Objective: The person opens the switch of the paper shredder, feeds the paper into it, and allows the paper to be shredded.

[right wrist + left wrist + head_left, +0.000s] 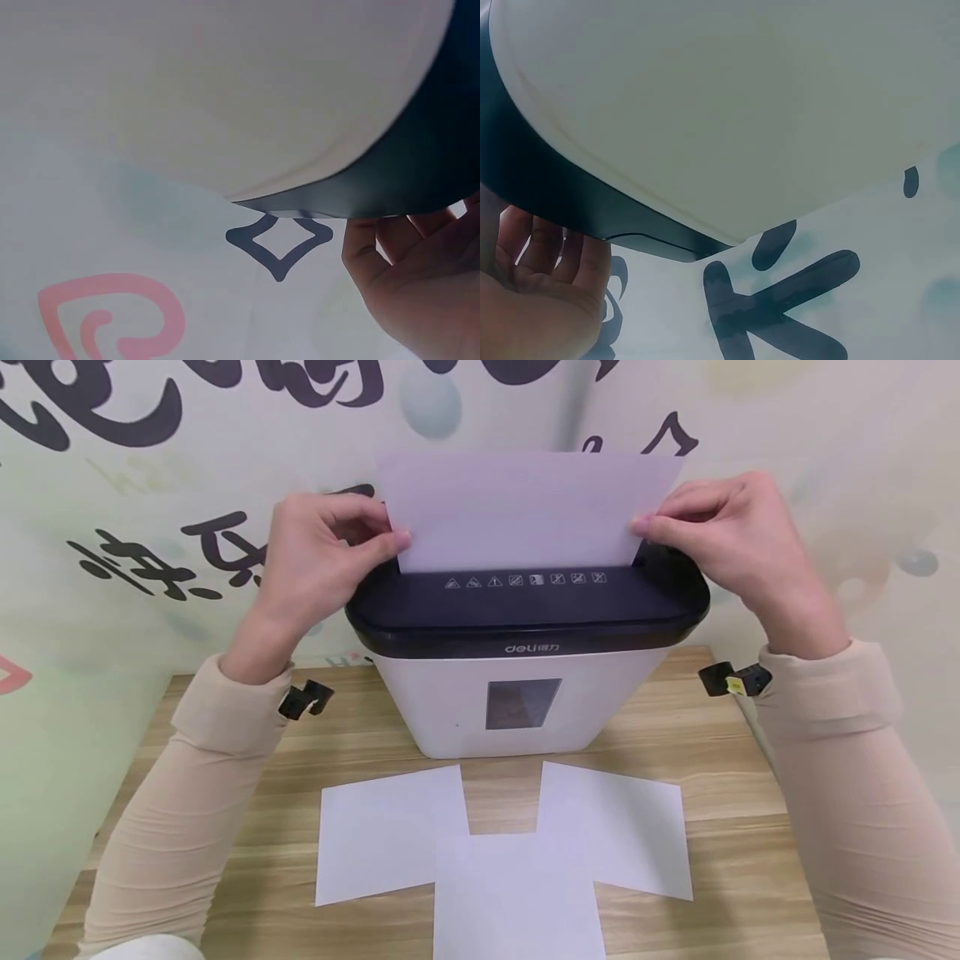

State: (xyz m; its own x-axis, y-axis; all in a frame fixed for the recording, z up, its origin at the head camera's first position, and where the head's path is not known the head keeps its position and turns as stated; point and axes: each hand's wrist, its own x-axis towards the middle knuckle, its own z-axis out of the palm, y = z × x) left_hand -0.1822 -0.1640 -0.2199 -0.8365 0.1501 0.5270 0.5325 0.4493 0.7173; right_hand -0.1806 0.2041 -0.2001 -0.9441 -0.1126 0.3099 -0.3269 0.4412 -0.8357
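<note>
A white sheet of paper [517,510] stands upright at the top of a paper shredder [525,610], its lower edge at the slot behind the row of warning icons. My left hand [322,547] pinches the sheet's left edge between thumb and fingers, just above the black lid. On the opposite edge my right hand [723,531] pinches the paper the same way. Each wrist view shows the shredder's white side and dark lid from below, with the left hand [544,292] and right hand [420,277] at the lid's ends; the sheet is hidden there.
Several white sheets lie on the wooden table [360,718] before the shredder: a left sheet [382,835], a right sheet [630,827] and a front sheet [517,902] overlapping both. Behind stands a wall covering [187,485] with large dark characters. Small black wrist cameras sit at both cuffs.
</note>
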